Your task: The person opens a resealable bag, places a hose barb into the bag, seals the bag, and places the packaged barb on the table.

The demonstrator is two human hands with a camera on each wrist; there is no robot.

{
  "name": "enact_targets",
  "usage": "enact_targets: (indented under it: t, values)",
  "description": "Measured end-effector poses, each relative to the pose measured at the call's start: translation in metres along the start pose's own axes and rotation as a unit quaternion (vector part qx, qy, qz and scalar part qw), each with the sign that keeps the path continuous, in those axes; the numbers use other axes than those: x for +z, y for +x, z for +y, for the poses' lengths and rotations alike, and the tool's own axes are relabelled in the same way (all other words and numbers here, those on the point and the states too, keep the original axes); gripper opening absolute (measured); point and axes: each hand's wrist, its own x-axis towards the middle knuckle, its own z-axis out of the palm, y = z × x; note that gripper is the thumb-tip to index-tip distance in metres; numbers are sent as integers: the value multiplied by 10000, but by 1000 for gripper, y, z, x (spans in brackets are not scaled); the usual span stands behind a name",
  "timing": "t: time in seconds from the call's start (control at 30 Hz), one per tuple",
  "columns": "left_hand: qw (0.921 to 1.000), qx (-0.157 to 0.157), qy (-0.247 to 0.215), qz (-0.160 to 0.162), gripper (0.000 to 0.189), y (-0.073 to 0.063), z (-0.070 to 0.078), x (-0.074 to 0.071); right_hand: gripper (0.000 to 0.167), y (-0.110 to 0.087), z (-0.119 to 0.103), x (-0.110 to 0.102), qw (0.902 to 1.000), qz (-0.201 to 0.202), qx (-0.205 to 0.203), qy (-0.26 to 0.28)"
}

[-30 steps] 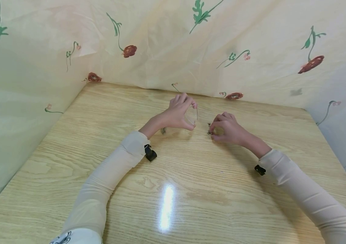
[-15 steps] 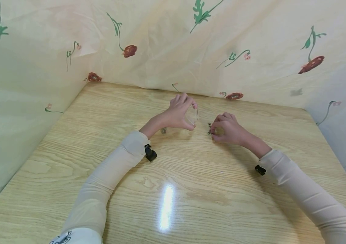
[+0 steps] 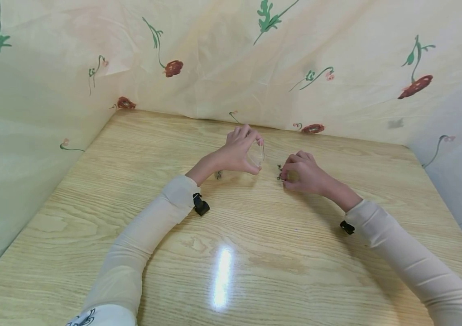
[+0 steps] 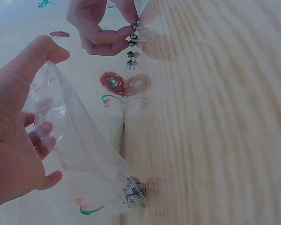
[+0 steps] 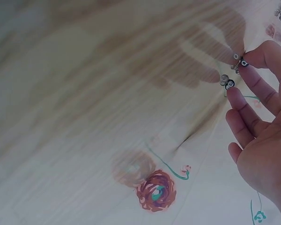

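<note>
My left hand holds a clear plastic bag, thumb and fingers spread wide at its mouth. A clump of small metal hardware gathers in the bag's low corner, near the tabletop. To the right, my right hand has thumb and index fingertips together on a small dark-and-silver bolt. More small bolts stand in a short row beside those fingertips. In the right wrist view, the middle fingertip lies right at another bolt. Fingers partly hide the row in the head view.
The glossy wood-grain table reflects a bright strip of light. Flower-printed sheeting rises along its back and sides. Black wrist mounts hang below both sleeves.
My right fingertips have shifted slightly among the small bolts, and the dark piece that showed at them is now mostly covered. The left hand and bag stay in place.
</note>
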Motion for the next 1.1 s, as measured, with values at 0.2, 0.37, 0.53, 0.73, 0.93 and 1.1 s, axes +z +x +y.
enact_targets:
  t: [0.2, 0.37, 0.53, 0.73, 0.93, 1.1]
  values:
    - [10000, 4, 19, 26, 55, 0, 0, 0, 11, 0, -2, 0, 9999, 88, -99, 61]
    - [10000, -1, 29, 38, 56, 0, -1, 0, 8, -1, -3, -2, 10000, 56, 1, 62]
    - [10000, -41, 1, 18, 57, 0, 0, 0, 10, -1, -3, -3, 9997, 81, 101, 189]
    - [10000, -19, 16, 33, 55, 0, 0, 1, 9, -1, -1, -4, 9995, 181, 65, 261]
    - [10000, 18, 22, 52, 56, 0, -1, 1, 11, 0, -1, -5, 9990, 298, 55, 321]
    - [10000, 21, 22, 53, 59, 1, -2, 1, 11, 3, -3, -6, 9982, 485, 34, 338]
